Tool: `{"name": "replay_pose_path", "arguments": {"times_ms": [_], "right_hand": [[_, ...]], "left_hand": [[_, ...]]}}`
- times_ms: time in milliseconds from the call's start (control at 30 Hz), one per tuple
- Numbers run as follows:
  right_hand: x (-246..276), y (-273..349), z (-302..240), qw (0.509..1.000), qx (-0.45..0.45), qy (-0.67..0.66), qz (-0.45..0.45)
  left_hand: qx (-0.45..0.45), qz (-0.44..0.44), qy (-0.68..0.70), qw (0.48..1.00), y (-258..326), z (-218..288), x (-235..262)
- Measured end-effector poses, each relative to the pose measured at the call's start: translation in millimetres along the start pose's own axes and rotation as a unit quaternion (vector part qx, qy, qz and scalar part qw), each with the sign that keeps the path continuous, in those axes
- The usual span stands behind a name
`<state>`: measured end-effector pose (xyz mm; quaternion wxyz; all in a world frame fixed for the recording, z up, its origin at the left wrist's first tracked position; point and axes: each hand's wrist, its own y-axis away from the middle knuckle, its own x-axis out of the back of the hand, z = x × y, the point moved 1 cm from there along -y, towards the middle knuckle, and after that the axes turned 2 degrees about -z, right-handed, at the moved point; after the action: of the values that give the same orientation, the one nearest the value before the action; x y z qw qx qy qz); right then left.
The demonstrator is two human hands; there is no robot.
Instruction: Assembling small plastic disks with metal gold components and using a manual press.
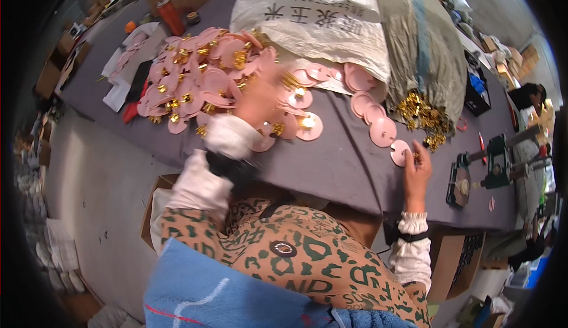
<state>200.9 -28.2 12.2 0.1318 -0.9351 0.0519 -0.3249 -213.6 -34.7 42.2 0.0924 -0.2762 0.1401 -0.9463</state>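
Note:
My left hand (260,102), smeared by motion, is over the right edge of a heap of pink discs (214,81) fitted with shiny gold metal clips. Its fingers are too blurred to show whether they hold anything. My right hand (418,173) is at the right, fingers bent and close together around a small gold clip (416,156). Touching or just beside its fingertips is a pink disc (399,153). A row of bare pink discs (383,131) runs from there up to the white sack. One disc with a gold clip (309,127) lies right of my left hand.
A white woven sack (310,23) and a greyish sack (414,50) stand on the grey-covered table (319,171). Loose gold clips (423,115) spill from the greyish one. A green metal hand press (500,162) is at the right. An orange-red cylinder (171,17) stands far left.

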Motion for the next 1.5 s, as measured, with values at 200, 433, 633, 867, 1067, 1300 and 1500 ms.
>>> {"name": "replay_pose_path", "arguments": {"times_ms": [200,433,633,867,1067,1300,1500], "right_hand": [[15.4,0.6,95.0,0.972,0.090,0.213,0.043],[13.0,2.2,81.0,0.976,0.086,0.175,0.098],[11.6,3.5,82.7,0.979,0.085,0.161,0.095],[17.7,5.3,79.0,0.979,0.083,0.158,0.103],[12.4,5.6,80.8,0.977,0.087,0.146,0.128],[17.4,11.7,68.4,0.985,0.066,0.061,0.144],[12.5,33.9,22.7,0.958,-0.025,-0.278,0.066]], "left_hand": [[-0.177,0.306,-0.335,0.873,-58.1,17.0,76.0],[0.053,-0.137,-0.318,0.937,-120.1,-2.6,-71.9],[0.127,-0.207,-0.377,0.894,-139.0,-35.2,-120.0],[0.064,-0.201,-0.157,0.965,-101.9,10.6,-141.8],[-0.177,-0.224,-0.268,0.920,-20.3,26.9,-197.5],[-0.125,-0.212,-0.184,0.952,14.0,63.6,-212.6],[0.016,-0.175,0.115,0.978,16.5,69.5,-214.9]]}}
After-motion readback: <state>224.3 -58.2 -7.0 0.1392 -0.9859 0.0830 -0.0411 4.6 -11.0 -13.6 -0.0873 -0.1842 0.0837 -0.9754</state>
